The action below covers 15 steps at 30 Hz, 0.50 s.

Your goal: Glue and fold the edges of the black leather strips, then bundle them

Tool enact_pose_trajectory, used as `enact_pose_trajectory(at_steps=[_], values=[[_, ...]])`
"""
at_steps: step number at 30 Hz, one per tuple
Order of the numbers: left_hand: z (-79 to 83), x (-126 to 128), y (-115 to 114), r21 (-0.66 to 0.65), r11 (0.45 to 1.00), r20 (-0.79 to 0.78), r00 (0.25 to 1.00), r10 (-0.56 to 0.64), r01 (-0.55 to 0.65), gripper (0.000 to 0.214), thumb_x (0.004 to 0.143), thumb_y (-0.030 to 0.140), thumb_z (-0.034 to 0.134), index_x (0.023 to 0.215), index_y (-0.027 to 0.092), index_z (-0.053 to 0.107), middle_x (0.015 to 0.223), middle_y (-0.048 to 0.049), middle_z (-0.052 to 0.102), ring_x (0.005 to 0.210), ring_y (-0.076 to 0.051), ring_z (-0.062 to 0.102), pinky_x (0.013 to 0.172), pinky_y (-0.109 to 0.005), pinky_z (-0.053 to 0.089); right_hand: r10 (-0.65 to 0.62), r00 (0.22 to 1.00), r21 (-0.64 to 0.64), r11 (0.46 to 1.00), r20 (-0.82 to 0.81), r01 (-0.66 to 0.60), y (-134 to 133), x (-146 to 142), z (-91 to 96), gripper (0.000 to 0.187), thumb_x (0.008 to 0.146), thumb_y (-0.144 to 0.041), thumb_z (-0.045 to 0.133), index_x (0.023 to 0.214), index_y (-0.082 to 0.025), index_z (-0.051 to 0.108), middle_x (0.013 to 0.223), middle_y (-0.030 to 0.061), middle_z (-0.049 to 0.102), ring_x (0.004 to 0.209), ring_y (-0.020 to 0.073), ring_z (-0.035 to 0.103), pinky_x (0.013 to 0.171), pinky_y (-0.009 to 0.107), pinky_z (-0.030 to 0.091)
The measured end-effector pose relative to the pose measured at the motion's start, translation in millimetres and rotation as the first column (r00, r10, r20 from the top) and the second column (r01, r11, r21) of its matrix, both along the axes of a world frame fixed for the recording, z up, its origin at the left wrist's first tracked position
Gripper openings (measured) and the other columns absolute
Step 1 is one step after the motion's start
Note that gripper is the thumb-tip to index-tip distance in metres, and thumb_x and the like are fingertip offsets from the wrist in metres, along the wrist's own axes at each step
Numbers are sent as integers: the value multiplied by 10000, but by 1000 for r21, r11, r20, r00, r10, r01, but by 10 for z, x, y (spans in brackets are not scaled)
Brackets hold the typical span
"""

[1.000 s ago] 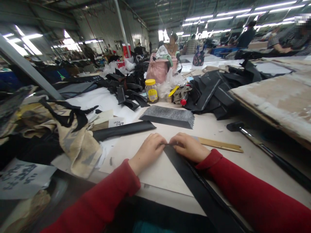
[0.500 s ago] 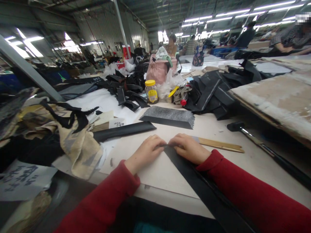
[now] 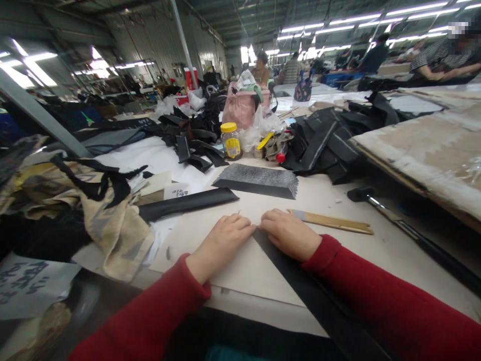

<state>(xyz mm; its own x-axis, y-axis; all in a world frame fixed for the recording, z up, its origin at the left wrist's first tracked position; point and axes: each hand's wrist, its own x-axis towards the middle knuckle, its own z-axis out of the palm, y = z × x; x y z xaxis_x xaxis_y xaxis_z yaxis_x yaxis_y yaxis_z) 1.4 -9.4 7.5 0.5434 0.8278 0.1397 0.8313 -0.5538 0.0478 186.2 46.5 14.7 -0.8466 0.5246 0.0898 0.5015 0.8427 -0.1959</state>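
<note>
A long black strip of material [image 3: 296, 278] runs from between my hands down toward the lower right, past the near edge of the pale board [image 3: 240, 271]. My right hand [image 3: 289, 234] is closed on the strip's far end, fingers curled over it. My left hand [image 3: 227, 240] lies just left of that end, its fingers pressed together and the fingertips touching the tip; what is under them is hidden. Beyond my hands lies a grey-topped black piece with zigzag ends [image 3: 255, 179]. Left of it is a folded black piece [image 3: 188, 203].
A wooden stick [image 3: 334, 221] lies right of my right hand, with a black-headed hammer [image 3: 387, 208] farther right. Behind stand a yellow-lidded jar [image 3: 230, 141], a pink bag [image 3: 240, 108] and black scraps [image 3: 319, 138]. Camouflage cloth [image 3: 116, 230] is heaped at left. Co-workers are in the background.
My left hand's fingers have flattened and straightened slightly beside the strip's tip. The right hand stays on the strip. The whole view has shifted a little.
</note>
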Motion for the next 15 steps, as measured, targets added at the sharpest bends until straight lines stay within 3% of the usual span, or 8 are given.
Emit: enact_pose_trajectory(at_steps=[6, 11, 15], values=[[62, -60, -23, -28, 999, -70, 997, -19, 17, 216, 885, 148, 449, 1071, 195, 548, 975, -33, 574, 936, -174, 484, 813, -313, 391, 7, 996, 126, 992, 89, -18, -59, -22, 28, 199, 855, -91, 420, 808, -139, 607, 857, 77, 590, 821, 198, 496, 712, 315, 394], [52, -123, -68, -53, 998, -52, 999, 9, -12, 208, 876, 132, 459, 1053, 192, 548, 1020, -33, 567, 958, -171, 477, 847, -309, 390, -57, 992, 149, 988, 109, 40, -72, -8, 39, 197, 835, -70, 436, 779, -136, 612, 832, 95, 601, 805, 220, 526, 680, 335, 401], [116, -112, -51, -72, 997, -29, 1000, -1, -1, 178, 875, 134, 432, 970, 178, 576, 941, -41, 568, 901, -169, 490, 826, -308, 401, -90, 989, 133, 988, 121, 74, -77, -21, 71, 216, 832, -69, 427, 764, -135, 621, 819, 108, 604, 788, 224, 533, 650, 328, 402]])
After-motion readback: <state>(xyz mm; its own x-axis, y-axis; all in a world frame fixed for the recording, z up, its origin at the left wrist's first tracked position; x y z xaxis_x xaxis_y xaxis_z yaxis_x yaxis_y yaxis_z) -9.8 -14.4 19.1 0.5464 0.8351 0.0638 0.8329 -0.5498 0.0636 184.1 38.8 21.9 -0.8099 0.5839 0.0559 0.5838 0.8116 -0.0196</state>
